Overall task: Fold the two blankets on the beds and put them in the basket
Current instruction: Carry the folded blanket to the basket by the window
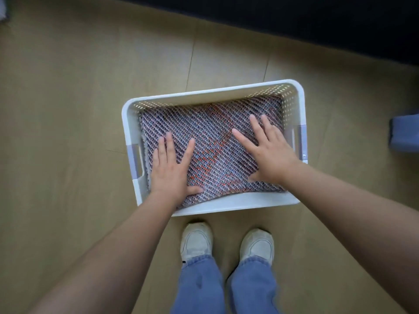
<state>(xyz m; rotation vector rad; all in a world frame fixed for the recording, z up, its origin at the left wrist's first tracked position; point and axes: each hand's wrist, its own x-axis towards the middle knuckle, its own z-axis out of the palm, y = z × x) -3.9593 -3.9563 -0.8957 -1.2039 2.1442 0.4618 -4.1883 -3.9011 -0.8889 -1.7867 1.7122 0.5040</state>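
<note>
A white perforated basket with grey handles stands on the floor in front of my feet. Inside it lies a folded woven blanket in blue, grey and red, filling the basket from wall to wall. My left hand lies flat on the blanket's left part, palm down, fingers spread. Flat on the right part rests my right hand, fingers apart as well. Neither hand grips anything. Whether a second blanket lies underneath is hidden.
The basket sits on a tan tiled floor. My white shoes stand just behind its near wall. A dark piece of furniture runs along the top right, and a blue object shows at the right edge.
</note>
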